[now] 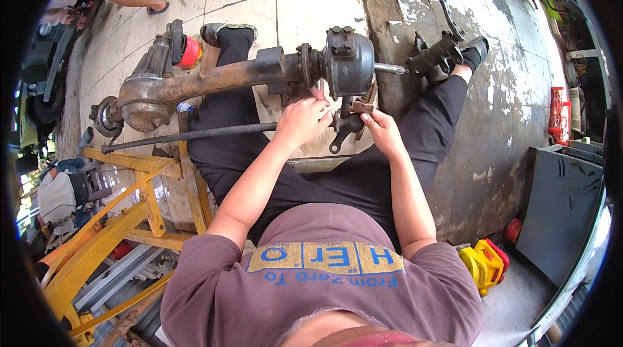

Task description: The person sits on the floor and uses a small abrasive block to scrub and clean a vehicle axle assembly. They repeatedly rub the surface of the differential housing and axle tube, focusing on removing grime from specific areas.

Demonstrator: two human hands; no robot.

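While the left hand (pixel 300 120) grips the dark steering arm (pixel 346 128) under the rusty axle (pixel 220 78), the right hand (pixel 383 130) pinches a small brown piece (pixel 361 107) beside it.

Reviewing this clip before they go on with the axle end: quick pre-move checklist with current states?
1. Left hand on the work, at the joint under the axle hub: ok.
2. Right hand grips the small brown part: ok.
3. Steering rod lies across the lap, unclamped: cannot tell if steady.
4. Axle resting across the legs; its support is hidden: cannot tell.
5. Loose metal part sits by the foot: not ok.
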